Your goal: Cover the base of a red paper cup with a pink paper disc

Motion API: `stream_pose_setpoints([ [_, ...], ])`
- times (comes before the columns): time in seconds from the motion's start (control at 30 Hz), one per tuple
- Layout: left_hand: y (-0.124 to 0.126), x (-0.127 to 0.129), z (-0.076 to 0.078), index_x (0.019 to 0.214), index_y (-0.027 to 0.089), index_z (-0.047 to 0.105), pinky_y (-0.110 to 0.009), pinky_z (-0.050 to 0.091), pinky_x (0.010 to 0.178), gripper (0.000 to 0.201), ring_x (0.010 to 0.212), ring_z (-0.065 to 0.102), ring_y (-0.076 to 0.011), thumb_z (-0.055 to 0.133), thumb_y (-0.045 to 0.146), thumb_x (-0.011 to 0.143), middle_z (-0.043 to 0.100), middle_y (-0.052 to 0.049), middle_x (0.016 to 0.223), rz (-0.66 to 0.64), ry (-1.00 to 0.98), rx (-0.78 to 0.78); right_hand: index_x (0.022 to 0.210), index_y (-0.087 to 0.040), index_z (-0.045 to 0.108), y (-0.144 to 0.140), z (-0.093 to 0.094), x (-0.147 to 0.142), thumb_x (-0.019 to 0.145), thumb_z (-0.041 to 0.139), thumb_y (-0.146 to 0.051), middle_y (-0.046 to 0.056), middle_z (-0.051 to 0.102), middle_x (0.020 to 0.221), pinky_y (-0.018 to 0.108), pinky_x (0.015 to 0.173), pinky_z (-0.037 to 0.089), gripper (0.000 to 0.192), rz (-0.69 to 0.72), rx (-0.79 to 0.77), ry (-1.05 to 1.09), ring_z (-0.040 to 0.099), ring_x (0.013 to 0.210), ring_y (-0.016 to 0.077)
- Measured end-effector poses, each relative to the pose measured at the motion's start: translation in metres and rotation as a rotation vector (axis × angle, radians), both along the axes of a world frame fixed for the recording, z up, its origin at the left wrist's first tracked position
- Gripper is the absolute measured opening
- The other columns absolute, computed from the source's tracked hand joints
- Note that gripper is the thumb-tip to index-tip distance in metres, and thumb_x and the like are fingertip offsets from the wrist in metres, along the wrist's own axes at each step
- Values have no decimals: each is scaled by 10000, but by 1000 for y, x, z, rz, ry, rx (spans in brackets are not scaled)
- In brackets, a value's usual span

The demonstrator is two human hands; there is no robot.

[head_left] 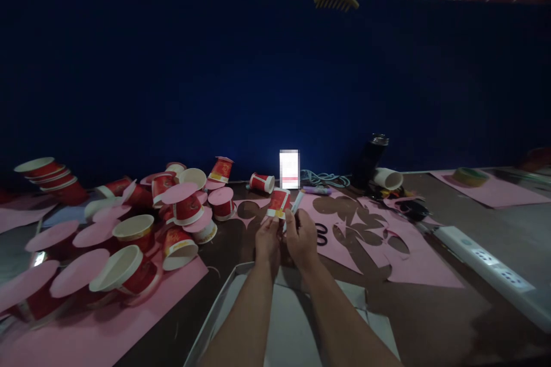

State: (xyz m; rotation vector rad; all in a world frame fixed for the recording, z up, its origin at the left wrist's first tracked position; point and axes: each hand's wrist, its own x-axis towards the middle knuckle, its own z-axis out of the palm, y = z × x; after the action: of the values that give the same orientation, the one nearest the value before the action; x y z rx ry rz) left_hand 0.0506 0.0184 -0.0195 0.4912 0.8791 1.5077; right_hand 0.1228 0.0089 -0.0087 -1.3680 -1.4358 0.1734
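In the middle of the head view, a small red paper cup (278, 203) with a white and gold rim is tipped with its rim towards me. My left hand (267, 239) is closed around its lower part. My right hand (301, 236) is closed at the cup's right side, with a slim white pen-like stick (297, 202) slanting up from its fingers. What kind of stick it is, I cannot make out. Just right of that hand lie black scissor handles (321, 234) on pink paper. An open shallow white box (297, 321) sits beneath my forearms.
Several red cups, some topped with pink paper discs (81, 272), crowd the left. Pink sheets with cut-out holes (365, 221) lie to the right. A lit phone (289, 167), a dark flask (370, 157), a tape roll (470, 176) and a white power strip (486, 266) stand around.
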Motion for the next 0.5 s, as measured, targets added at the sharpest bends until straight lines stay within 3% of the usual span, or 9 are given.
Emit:
stream_pose_setpoints([
  [0.5, -1, 0, 1, 750, 163, 643, -206, 372, 526, 195, 527, 521, -87, 712, 300, 630, 588, 21, 604, -8, -4, -1, 699, -199, 490, 1, -1, 0, 924, 420, -403, 4, 549, 678, 265, 582, 304, 313, 3, -23, -1, 438, 602, 139],
])
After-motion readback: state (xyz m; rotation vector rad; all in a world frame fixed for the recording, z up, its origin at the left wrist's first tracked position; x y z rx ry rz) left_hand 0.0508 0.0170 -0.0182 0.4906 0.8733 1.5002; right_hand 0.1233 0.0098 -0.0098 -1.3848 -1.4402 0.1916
